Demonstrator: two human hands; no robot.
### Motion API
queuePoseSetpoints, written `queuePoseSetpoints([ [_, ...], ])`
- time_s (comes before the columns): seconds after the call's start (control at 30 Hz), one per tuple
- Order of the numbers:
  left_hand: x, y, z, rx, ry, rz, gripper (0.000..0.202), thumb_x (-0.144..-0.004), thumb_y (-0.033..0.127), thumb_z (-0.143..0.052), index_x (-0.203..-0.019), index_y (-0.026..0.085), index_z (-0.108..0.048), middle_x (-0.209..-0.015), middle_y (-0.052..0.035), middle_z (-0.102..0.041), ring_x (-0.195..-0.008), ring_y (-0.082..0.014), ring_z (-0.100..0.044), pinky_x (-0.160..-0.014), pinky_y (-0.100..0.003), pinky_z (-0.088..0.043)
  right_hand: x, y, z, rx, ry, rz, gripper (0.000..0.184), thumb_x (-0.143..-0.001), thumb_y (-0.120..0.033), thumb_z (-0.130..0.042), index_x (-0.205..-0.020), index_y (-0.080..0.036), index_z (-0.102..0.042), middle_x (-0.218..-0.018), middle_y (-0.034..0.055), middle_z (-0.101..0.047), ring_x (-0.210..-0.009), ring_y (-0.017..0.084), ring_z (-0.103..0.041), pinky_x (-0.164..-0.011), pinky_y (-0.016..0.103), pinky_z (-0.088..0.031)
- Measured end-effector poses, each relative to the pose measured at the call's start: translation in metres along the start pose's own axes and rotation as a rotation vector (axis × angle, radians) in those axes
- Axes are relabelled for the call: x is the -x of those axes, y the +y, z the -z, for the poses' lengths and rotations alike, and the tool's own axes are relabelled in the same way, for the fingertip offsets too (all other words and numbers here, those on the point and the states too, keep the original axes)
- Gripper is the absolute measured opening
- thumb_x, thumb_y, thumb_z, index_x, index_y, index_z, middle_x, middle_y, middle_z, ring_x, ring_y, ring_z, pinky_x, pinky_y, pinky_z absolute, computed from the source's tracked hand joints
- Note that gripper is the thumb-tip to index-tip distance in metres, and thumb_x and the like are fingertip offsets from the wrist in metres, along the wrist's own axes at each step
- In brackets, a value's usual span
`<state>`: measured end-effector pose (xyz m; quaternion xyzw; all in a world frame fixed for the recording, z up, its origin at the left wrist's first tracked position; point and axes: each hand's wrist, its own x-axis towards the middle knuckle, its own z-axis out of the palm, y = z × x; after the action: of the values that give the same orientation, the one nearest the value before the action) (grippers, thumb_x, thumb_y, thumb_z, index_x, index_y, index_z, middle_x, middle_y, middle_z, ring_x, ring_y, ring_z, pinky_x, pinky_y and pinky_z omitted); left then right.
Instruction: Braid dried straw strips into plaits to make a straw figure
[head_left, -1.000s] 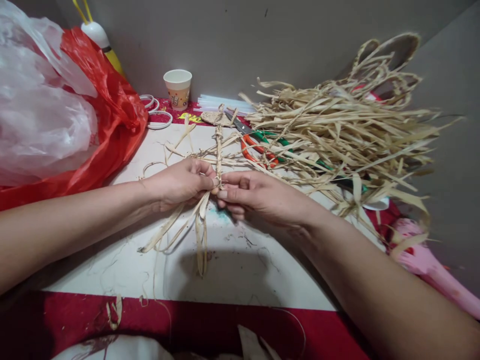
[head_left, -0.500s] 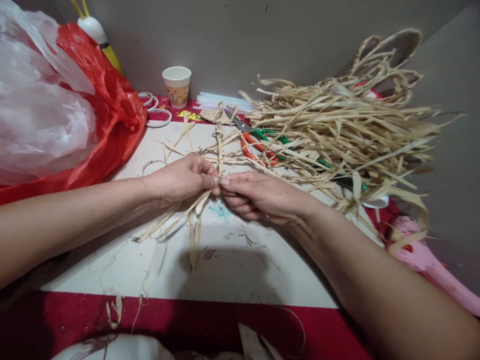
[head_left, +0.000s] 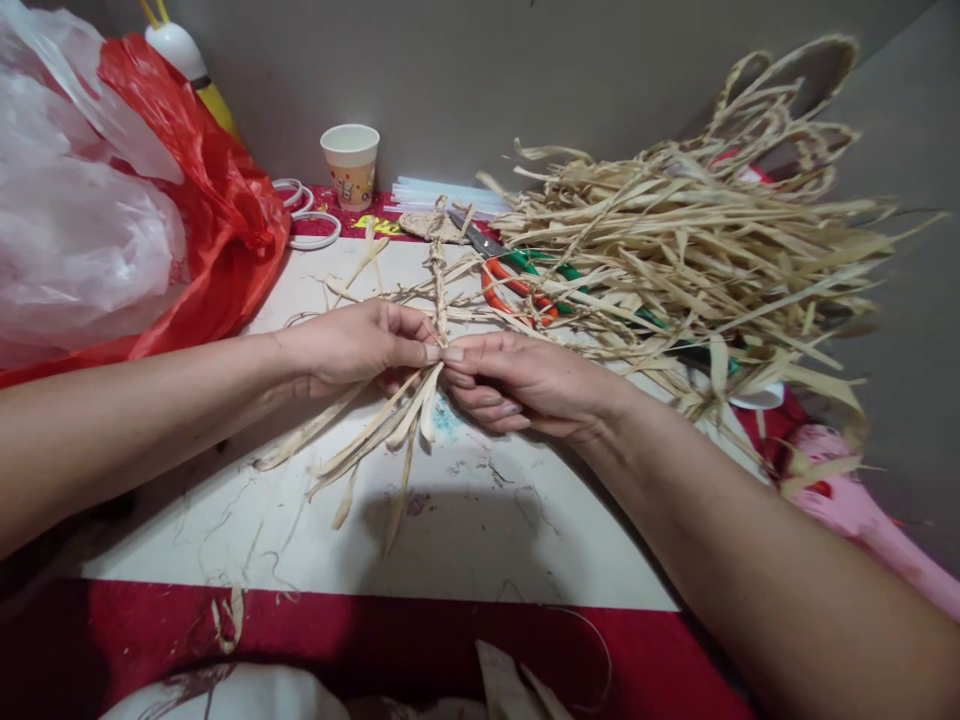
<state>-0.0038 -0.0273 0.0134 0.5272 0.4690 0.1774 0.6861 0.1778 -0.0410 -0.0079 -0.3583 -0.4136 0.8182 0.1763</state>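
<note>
A straw braid (head_left: 439, 285) runs away from me down the middle of the white board (head_left: 300, 540). At its near end my left hand (head_left: 367, 345) and my right hand (head_left: 517, 380) meet, each pinching the braid between thumb and fingers. Below the fingertips, loose straw strands (head_left: 375, 430) fan out towards me and to the left. Just past my right hand lie scissors with orange handles (head_left: 499, 290), partly under straw. The far end of the braid reaches a small flat woven piece (head_left: 420, 226).
A big heap of dry straw (head_left: 697, 250) fills the right side, with green handles (head_left: 562, 270) among it. Red and clear plastic bags (head_left: 232, 230) bulge at left. A paper cup (head_left: 350, 170), white rings (head_left: 315, 230) and white sticks (head_left: 442, 195) stand or lie along the back.
The loose strands below my fingers have swung and spread further, showing more clearly. Both hands stay pinched on the braid with small finger shifts. The view has moved slightly.
</note>
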Motion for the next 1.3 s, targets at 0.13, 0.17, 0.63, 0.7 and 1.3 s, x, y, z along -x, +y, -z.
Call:
queuePoseSetpoints([
  [0.13,-0.001,0.001,0.002,0.069,-0.069,0.029,0.011,-0.078,0.009,-0.060,-0.068,0.013,-0.056,-0.051,0.0016,-0.055,-0.044,-0.0054,-0.049,-0.047,-0.016,-0.040,0.000,0.001,0.001,-0.007,-0.001,-0.002,0.031,-0.082,-0.030,-0.060,-0.061,-0.016,-0.042,-0.046,-0.0076,-0.035,-0.036,0.002,-0.020,-0.031,0.012,-0.014],
  [0.17,-0.001,0.002,0.002,0.076,-0.080,0.033,0.011,-0.078,0.010,-0.061,-0.068,0.014,-0.057,-0.050,0.0017,-0.055,-0.044,-0.0056,-0.049,-0.046,-0.016,-0.040,0.000,0.001,0.002,-0.011,-0.001,-0.005,0.030,-0.083,-0.030,-0.059,-0.062,-0.016,-0.043,-0.046,-0.0076,-0.036,-0.036,0.002,-0.021,-0.031,0.012,-0.014],
  [0.63,0.003,0.008,0.006,0.042,0.051,0.123,0.016,-0.070,0.002,-0.063,-0.057,0.011,-0.063,-0.055,-0.0027,-0.061,-0.042,-0.0058,-0.050,-0.044,-0.018,-0.042,-0.004,0.010,-0.012,0.175,0.224,0.111,0.030,-0.083,-0.021,-0.052,-0.055,-0.017,-0.041,-0.041,-0.0085,-0.033,-0.032,0.002,-0.020,-0.031,0.015,-0.013],
  [0.7,0.005,0.011,0.004,0.018,0.062,0.143,0.017,-0.070,0.001,-0.060,-0.056,0.011,-0.063,-0.054,-0.0023,-0.061,-0.043,-0.0065,-0.052,-0.046,-0.018,-0.042,-0.005,0.013,-0.016,0.226,0.273,0.142,0.030,-0.081,-0.021,-0.054,-0.054,-0.016,-0.045,-0.040,-0.0083,-0.033,-0.032,0.002,-0.022,-0.032,0.015,-0.014],
  [1.3,0.021,0.020,-0.019,-0.289,0.206,0.047,0.020,-0.067,0.000,-0.056,-0.053,0.014,-0.062,-0.041,0.0000,-0.053,-0.037,-0.0112,-0.050,-0.042,-0.021,-0.036,-0.003,0.013,-0.030,-0.125,0.245,0.111,0.028,-0.081,-0.022,-0.055,-0.055,-0.015,-0.046,-0.041,-0.0072,-0.035,-0.032,0.002,-0.018,-0.030,0.014,-0.012],
])
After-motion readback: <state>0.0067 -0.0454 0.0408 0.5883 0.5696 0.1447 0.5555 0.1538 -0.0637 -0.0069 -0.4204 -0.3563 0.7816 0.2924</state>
